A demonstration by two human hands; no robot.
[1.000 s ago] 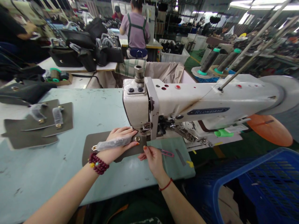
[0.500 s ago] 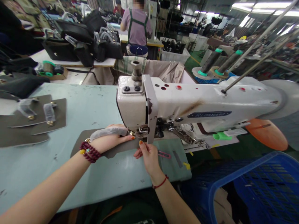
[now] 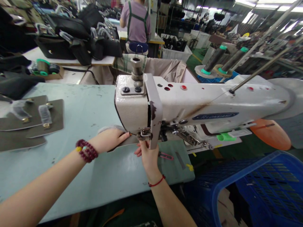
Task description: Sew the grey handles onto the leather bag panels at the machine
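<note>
My left hand (image 3: 109,138), with a dark red bead bracelet on the wrist, lies flat on a grey leather piece (image 3: 127,142). Its fingers stretch toward the needle area and touch a white-wrapped strap (image 3: 110,128) on the piece. Most of the piece is hidden under my hands and the head of the white sewing machine (image 3: 134,104). My right hand (image 3: 147,155), with a red string at the wrist, reaches up under the head. It pinches the piece's near edge by the presser foot (image 3: 144,133), fingertips partly hidden.
Red thread snips (image 3: 165,155) lie just right of my right hand. Several grey pieces with wrapped hardware (image 3: 35,121) lie at the left. A blue basket (image 3: 260,186) stands at lower right. Thread cones (image 3: 213,60) stand behind the machine. Black bags (image 3: 71,37) and a seated person (image 3: 137,25) are behind.
Both hands have slid the grey piece further under the machine head, so much less of it shows. The view has shifted slightly to the right.
</note>
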